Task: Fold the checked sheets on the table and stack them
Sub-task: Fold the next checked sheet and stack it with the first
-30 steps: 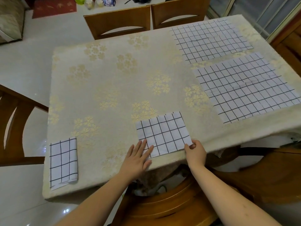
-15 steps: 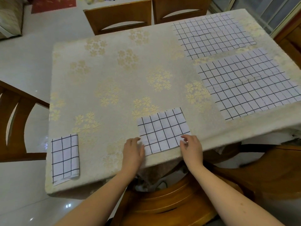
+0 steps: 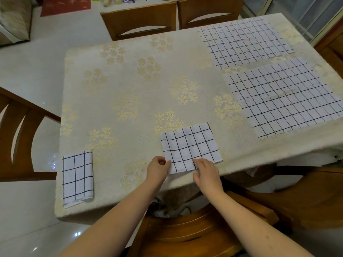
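A table (image 3: 130,80) under a cream flowered cloth fills the room's pale-tiled middle, with wooden chairs (image 3: 141,19) round it. Two open checked sheets (image 3: 284,101) lie far right; a folded sheet (image 3: 78,177) rests near left. At the near edge lies the half-folded sheet (image 3: 191,147) — the left hand (image 3: 157,169) pinches its near-left corner, while the right hand (image 3: 206,173) rests curled fingers on its near edge.

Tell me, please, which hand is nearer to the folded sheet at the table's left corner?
Left. The left hand lies between the folded sheet and the right hand, which is farther off.
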Motion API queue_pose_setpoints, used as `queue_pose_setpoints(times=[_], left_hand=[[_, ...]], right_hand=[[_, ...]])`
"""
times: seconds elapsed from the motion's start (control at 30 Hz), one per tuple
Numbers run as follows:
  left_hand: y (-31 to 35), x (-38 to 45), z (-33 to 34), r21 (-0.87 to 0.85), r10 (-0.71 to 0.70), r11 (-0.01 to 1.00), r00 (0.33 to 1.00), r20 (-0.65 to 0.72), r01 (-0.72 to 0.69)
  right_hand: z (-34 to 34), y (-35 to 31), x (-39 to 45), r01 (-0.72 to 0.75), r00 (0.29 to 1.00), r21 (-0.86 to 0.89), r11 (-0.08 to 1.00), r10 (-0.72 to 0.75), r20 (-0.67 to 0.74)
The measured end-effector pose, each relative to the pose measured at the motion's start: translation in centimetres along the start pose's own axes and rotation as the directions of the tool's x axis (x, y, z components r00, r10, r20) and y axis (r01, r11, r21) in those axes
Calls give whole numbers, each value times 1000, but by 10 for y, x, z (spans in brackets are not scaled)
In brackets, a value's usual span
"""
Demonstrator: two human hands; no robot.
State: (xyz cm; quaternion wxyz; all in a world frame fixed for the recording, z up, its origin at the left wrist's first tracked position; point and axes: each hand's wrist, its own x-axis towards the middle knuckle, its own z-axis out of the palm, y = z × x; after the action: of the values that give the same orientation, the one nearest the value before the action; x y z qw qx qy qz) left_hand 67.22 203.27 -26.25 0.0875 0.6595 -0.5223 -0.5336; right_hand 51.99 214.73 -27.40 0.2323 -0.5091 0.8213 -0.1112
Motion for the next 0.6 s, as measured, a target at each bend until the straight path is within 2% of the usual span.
queue_pose_setpoints(times=[0.2,0.4,0.6], left_hand=[[1,-12,-10,-280,91,958,991,102,-59],[5,-22,-24,-190,181,968,980,79,-164],[7,-26,-39,-444,161,890,982,96,-103]], right_hand=[[0,-9,-3,54,998,-55,997,-55,-15],[-4,-21,2,41,995,-66,997,-47,-83],[-11,-27,13,119,983,8,993,-116,-142]])
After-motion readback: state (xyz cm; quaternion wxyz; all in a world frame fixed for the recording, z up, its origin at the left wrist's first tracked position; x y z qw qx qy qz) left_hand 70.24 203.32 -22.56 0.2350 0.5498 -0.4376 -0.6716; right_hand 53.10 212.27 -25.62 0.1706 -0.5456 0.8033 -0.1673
